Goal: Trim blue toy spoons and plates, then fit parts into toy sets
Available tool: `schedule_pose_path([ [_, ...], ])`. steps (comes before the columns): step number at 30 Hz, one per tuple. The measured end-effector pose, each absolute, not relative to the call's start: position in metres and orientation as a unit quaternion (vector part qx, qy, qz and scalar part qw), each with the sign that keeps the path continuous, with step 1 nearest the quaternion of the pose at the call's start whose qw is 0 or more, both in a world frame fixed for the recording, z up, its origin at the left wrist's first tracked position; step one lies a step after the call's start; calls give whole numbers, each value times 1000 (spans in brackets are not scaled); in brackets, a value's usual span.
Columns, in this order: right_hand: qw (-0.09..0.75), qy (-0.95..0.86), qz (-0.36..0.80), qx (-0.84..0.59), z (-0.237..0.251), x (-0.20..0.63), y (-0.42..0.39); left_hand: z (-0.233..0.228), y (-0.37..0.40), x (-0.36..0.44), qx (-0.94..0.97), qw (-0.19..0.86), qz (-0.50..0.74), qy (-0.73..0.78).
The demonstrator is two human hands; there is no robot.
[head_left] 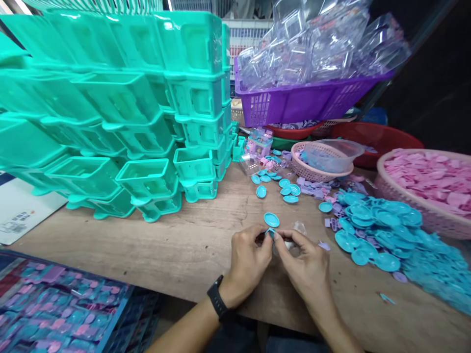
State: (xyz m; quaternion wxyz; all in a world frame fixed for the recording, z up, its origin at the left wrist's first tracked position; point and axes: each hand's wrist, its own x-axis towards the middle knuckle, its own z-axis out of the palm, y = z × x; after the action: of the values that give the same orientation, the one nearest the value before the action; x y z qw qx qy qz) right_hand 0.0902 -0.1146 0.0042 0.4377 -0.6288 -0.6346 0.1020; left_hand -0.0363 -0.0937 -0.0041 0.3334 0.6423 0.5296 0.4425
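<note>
Sitting between 2 hands (248, 257): turquoise piece (271, 231)

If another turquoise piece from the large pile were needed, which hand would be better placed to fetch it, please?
Probably the right hand: it lies nearer the turquoise pile, with the left hand farther away. Both are at a small turquoise piece.

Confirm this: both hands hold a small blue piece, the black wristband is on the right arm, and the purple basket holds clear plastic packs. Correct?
One thing is off: the head view shows the black wristband on the left arm, not the right. The rest stands: left hand and right hand hold the small blue piece, and the purple basket holds clear plastic packs.
</note>
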Motion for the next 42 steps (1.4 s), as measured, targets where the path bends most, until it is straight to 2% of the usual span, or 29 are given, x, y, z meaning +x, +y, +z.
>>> schedule_pose_path([
  [4,419,-649,96,-627,10,89,-113,-13,-93,-41,784,139,363,485],
  [6,417,-644,107,-632,10,89,-112,-17,-92,-42,818,95,336,457],
  [10,421,-624,124,-647,4,98,-105,-16,-83,-40,839,111,324,423],
  [13,422,-600,89,-674,3,126,-102,-5,-63,-27,874,154,289,359],
  [16,430,-525,-5,-734,15,172,-101,5,-27,1,908,148,238,312],
  [19,414,-435,-134,-788,34,227,-99,5,13,32,920,104,192,325],
  [22,353,-401,-211,-818,49,281,-92,-1,40,45,918,90,133,362],
  [26,239,-464,-191,-831,50,329,-81,-8,40,22,904,88,110,402],
  [28,238,-496,-199,-811,44,330,-75,-9,31,3,898,89,102,420],
  [31,299,-541,-204,-759,28,298,-59,-8,16,-21,886,95,108,441],
  [33,311,-592,-138,-731,15,261,-43,-7,6,-32,875,106,108,460],
  [36,231,-645,-36,-728,-8,209,-13,-2,-8,-44,855,136,101,490],
  [42,174,-635,-9,-753,-32,183,28,-3,-34,-72,803,231,184,518],
])
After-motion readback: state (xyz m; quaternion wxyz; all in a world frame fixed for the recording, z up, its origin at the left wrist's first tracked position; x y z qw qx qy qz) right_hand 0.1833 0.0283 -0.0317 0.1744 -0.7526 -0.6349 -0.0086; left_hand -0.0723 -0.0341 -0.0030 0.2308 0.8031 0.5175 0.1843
